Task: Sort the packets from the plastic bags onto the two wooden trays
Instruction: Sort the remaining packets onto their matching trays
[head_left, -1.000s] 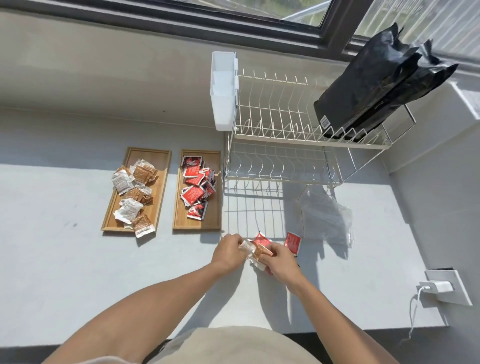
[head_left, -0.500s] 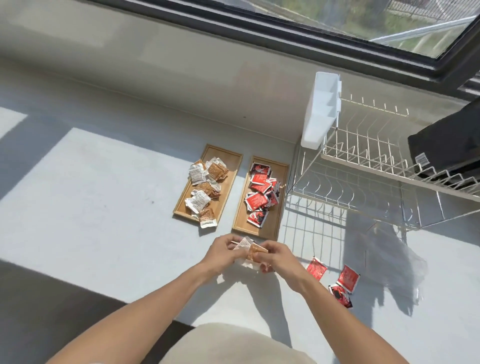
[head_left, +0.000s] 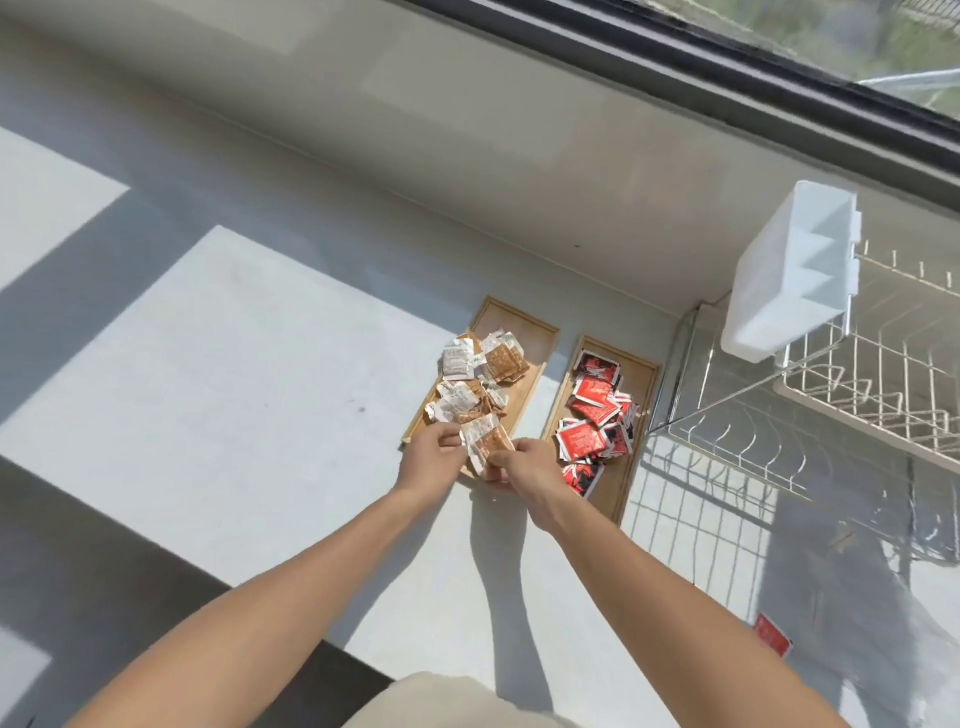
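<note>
My left hand (head_left: 434, 451) and right hand (head_left: 522, 470) pinch brown packets (head_left: 485, 447) together. They hide the left tray (head_left: 524, 325)'s near end; the packet count is unclear

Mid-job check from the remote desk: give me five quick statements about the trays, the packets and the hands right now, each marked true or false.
1. Both hands hold brown-and-white packets over the near end of the left tray. True; left hand, right hand.
2. The right tray holds red packets. True.
3. The two trays are stacked one on the other. False; they lie side by side, apart.
4. Every red packet is already on a tray. False; a loose red packet lies on the counter at lower right.
5. The white caddy sits on the left tray. False; it hangs on the wire rack.
</note>
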